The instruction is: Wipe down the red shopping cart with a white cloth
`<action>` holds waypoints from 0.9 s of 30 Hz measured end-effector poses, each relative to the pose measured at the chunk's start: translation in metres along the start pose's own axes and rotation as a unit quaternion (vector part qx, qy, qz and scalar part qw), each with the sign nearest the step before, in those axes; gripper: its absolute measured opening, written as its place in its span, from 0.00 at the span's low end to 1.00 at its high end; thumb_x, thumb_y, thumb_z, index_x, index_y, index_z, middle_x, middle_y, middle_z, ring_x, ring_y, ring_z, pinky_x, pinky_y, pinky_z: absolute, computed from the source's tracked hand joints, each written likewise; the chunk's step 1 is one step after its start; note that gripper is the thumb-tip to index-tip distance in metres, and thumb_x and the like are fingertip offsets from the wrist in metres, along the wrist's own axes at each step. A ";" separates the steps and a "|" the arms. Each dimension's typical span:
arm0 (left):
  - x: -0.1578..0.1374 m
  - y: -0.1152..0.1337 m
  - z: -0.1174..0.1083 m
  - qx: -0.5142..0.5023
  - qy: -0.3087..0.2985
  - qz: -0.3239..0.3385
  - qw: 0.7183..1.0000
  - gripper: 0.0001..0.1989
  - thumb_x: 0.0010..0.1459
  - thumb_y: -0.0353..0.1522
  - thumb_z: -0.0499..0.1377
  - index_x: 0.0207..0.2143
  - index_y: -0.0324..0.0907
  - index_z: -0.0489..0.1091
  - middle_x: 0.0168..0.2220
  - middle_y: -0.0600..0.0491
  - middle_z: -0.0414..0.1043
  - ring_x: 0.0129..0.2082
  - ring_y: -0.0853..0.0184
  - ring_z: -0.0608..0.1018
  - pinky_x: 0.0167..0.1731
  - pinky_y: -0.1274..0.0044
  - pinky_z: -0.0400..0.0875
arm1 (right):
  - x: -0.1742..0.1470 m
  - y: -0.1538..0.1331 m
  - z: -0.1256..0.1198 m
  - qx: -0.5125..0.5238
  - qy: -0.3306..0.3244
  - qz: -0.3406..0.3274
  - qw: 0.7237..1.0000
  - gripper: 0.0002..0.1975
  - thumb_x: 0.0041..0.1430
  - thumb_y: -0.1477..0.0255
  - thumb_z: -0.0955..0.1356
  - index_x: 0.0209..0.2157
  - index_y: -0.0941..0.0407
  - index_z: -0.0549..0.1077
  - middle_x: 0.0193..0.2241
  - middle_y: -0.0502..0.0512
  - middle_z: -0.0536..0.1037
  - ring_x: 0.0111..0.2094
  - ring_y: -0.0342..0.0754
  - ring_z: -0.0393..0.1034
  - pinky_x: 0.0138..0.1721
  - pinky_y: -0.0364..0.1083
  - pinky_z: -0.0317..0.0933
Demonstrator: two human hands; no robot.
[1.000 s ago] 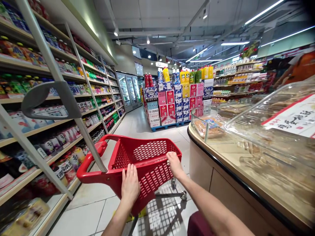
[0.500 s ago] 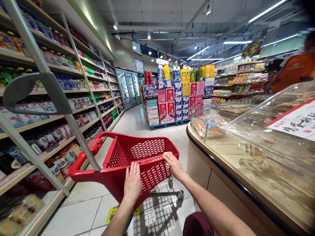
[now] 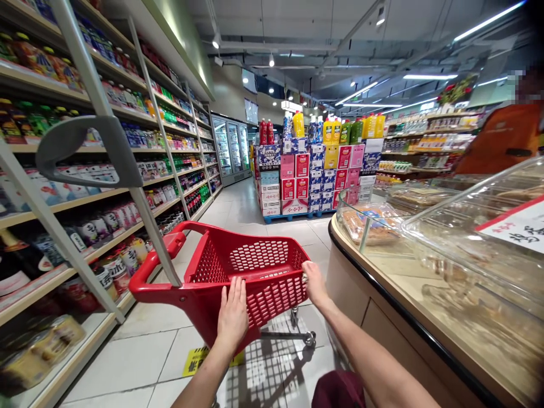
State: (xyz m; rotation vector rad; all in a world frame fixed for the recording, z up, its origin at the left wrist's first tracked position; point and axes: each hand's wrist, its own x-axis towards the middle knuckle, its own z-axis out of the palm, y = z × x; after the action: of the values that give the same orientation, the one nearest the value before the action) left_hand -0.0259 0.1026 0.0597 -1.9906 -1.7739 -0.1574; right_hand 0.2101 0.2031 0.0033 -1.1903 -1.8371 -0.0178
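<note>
A red plastic shopping cart (image 3: 199, 303) with a perforated basket stands sideways before me, its push bar to the left. The part of the basket floor that I can see holds nothing. My left hand (image 3: 233, 317) rests on the near rim, fingers stretched out and pointing into the basket. At the basket's right-hand corner, my right hand (image 3: 315, 283) has its fingers curled over the rim. A metal pole with a grey plastic loop (image 3: 89, 150) rises from the cart's handle end.
Drink shelves (image 3: 170, 141) line the left side. Close on the right is a curved bakery counter (image 3: 365, 286) with clear covers. Stacked drink boxes (image 3: 301, 175) stand on a blue pallet ahead. A person in orange (image 3: 501, 139) is at the far right.
My right hand has slid right along the rim to the corner and closed around it. The left hand has stayed on the near rim. The view has shifted slightly left.
</note>
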 end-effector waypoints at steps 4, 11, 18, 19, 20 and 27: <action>-0.001 0.000 -0.004 0.003 -0.009 -0.009 1.000 0.32 0.48 0.28 0.46 0.58 0.31 0.49 0.61 0.45 0.47 0.62 0.61 0.46 0.59 0.65 0.42 | 0.000 -0.014 0.012 0.039 -0.055 -0.123 0.990 0.28 0.51 0.85 0.56 0.52 0.52 0.64 0.52 0.55 0.66 0.56 0.47 0.54 0.57 0.56 0.48; -0.005 0.000 -0.009 0.002 -0.021 0.001 1.000 0.33 0.47 0.28 0.45 0.58 0.31 0.47 0.61 0.45 0.45 0.62 0.60 0.46 0.58 0.62 0.41 | -0.002 -0.011 0.005 0.019 -0.002 -0.050 0.999 0.31 0.49 0.88 0.53 0.54 0.58 0.61 0.52 0.60 0.65 0.57 0.48 0.51 0.58 0.58 0.46; -0.009 0.000 -0.011 0.000 -0.019 0.006 1.000 0.33 0.47 0.27 0.45 0.58 0.33 0.48 0.61 0.46 0.46 0.62 0.61 0.45 0.58 0.62 0.40 | -0.005 -0.025 0.011 0.012 -0.021 -0.059 0.998 0.28 0.53 0.86 0.53 0.54 0.55 0.61 0.53 0.58 0.65 0.58 0.48 0.50 0.56 0.59 0.50; -0.009 -0.001 -0.011 0.001 -0.015 0.004 1.000 0.33 0.47 0.27 0.45 0.58 0.33 0.48 0.61 0.46 0.47 0.62 0.61 0.45 0.58 0.62 0.40 | -0.005 -0.026 0.012 0.007 -0.003 -0.035 0.999 0.28 0.53 0.86 0.53 0.54 0.56 0.61 0.52 0.59 0.65 0.57 0.48 0.50 0.55 0.59 0.50; -0.010 -0.001 -0.010 0.002 -0.009 0.000 1.000 0.33 0.47 0.27 0.46 0.58 0.33 0.48 0.61 0.46 0.47 0.62 0.61 0.45 0.58 0.62 0.40 | -0.005 -0.028 0.014 0.007 0.003 -0.033 0.999 0.28 0.53 0.86 0.53 0.54 0.56 0.61 0.52 0.60 0.65 0.57 0.48 0.50 0.55 0.59 0.50; -0.006 -0.003 -0.008 0.003 0.006 -0.002 1.000 0.32 0.45 0.27 0.46 0.57 0.34 0.52 0.60 0.46 0.49 0.62 0.62 0.48 0.59 0.63 0.40 | 0.007 -0.036 0.014 0.018 -0.055 -0.095 0.994 0.27 0.55 0.85 0.54 0.54 0.53 0.61 0.53 0.56 0.65 0.58 0.46 0.51 0.57 0.56 0.49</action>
State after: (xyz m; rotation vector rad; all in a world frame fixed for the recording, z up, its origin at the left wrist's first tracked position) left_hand -0.0283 0.0942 0.0656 -1.9781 -1.7673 -0.1644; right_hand 0.1732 0.1953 0.0154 -1.0055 -2.0333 -0.0279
